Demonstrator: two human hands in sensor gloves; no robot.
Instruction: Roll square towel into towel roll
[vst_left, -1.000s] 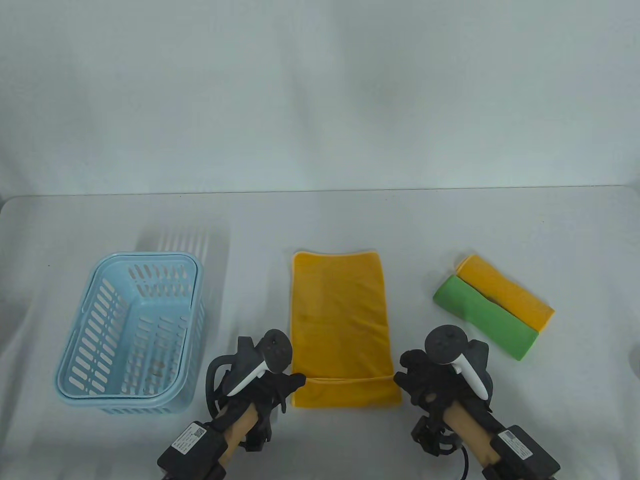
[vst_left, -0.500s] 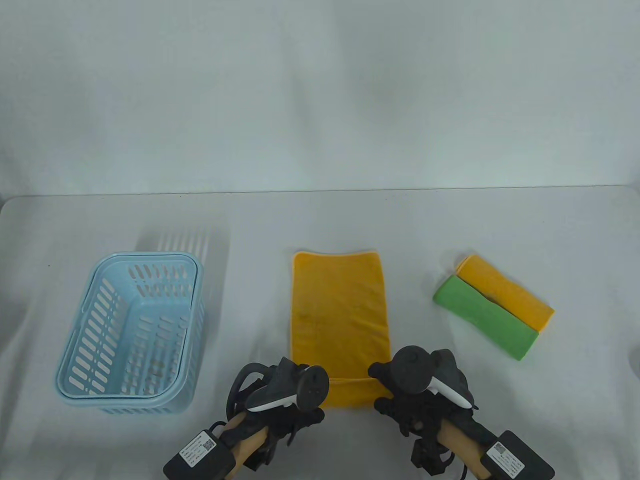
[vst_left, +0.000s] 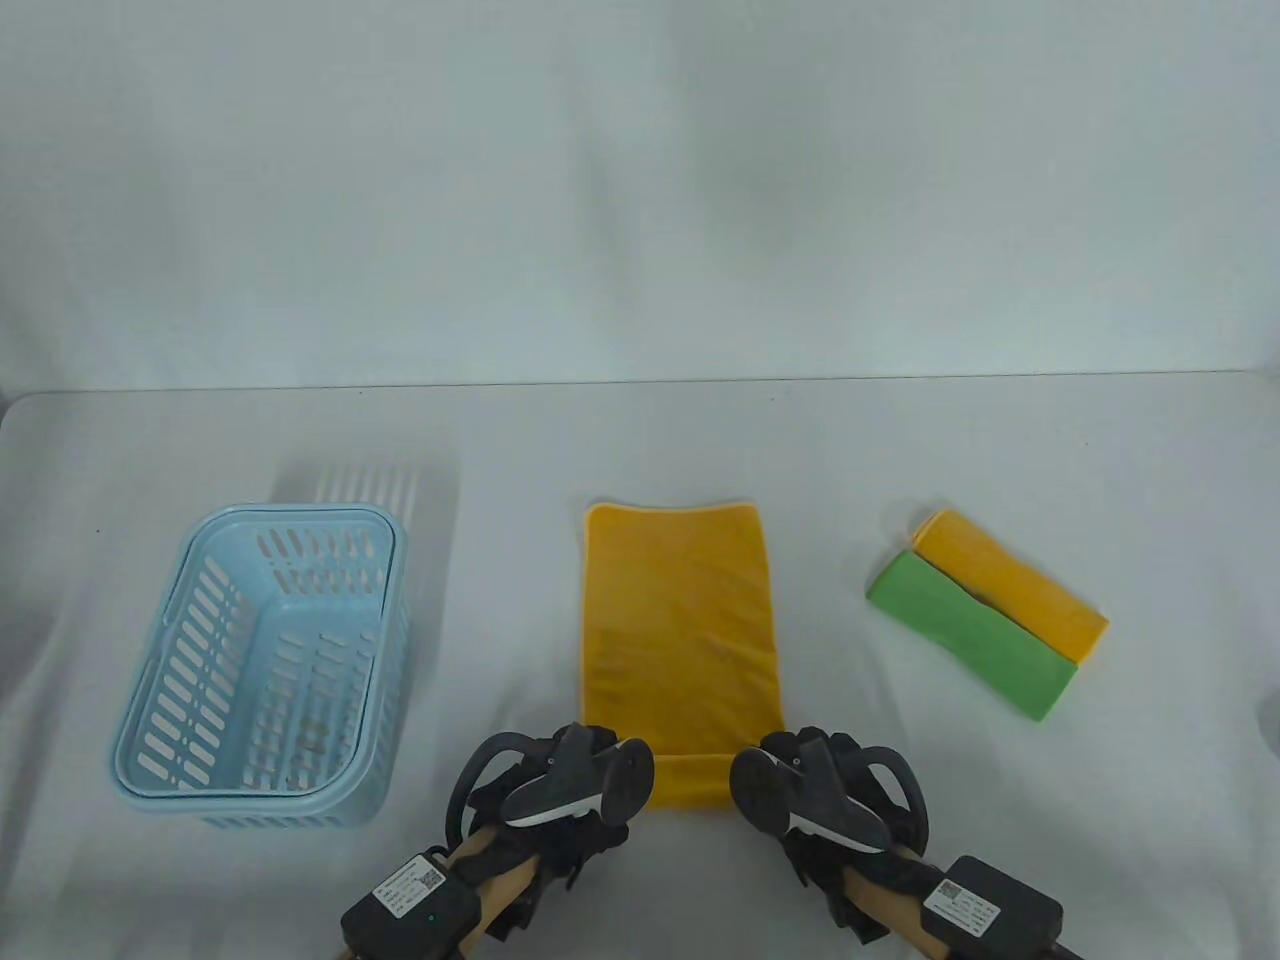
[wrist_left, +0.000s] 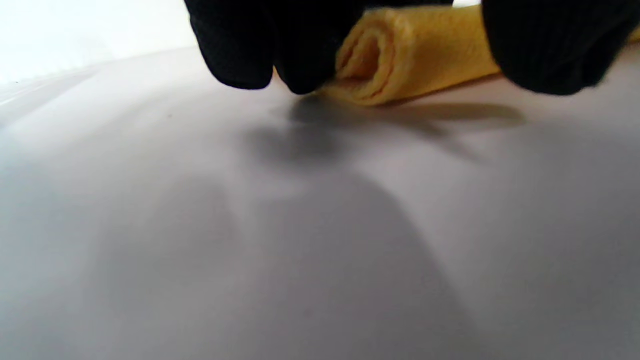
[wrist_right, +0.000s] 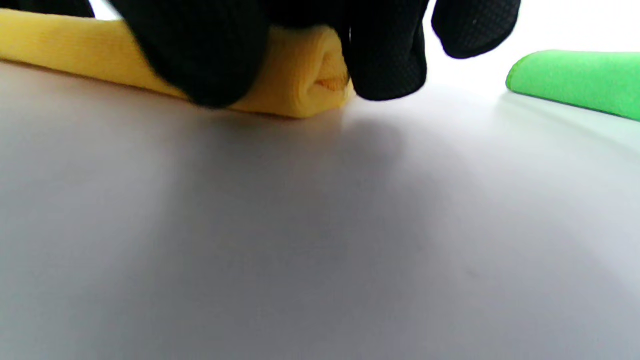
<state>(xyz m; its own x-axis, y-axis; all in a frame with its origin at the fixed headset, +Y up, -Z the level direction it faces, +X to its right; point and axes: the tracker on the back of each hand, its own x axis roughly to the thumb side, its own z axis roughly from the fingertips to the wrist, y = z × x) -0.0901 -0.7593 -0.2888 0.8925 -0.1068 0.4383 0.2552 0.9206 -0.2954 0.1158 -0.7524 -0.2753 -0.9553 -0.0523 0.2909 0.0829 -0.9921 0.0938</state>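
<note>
A yellow towel, folded into a long strip, lies in the middle of the table. Its near end is turned up into a small roll. My left hand grips the roll's left end and my right hand grips its right end; the trackers hide most of both hands from above. In the left wrist view black fingers curl over the roll's spiral end. The right wrist view shows fingers wrapped round the other end.
A light blue slotted basket stands at the left. At the right lie a folded green towel and a folded yellow towel side by side; the green towel also shows in the right wrist view.
Both hands have moved inward from beside the towel onto its near corners and tipped forward. The near edge, flat a second ago, is now curled into a small roll.
</note>
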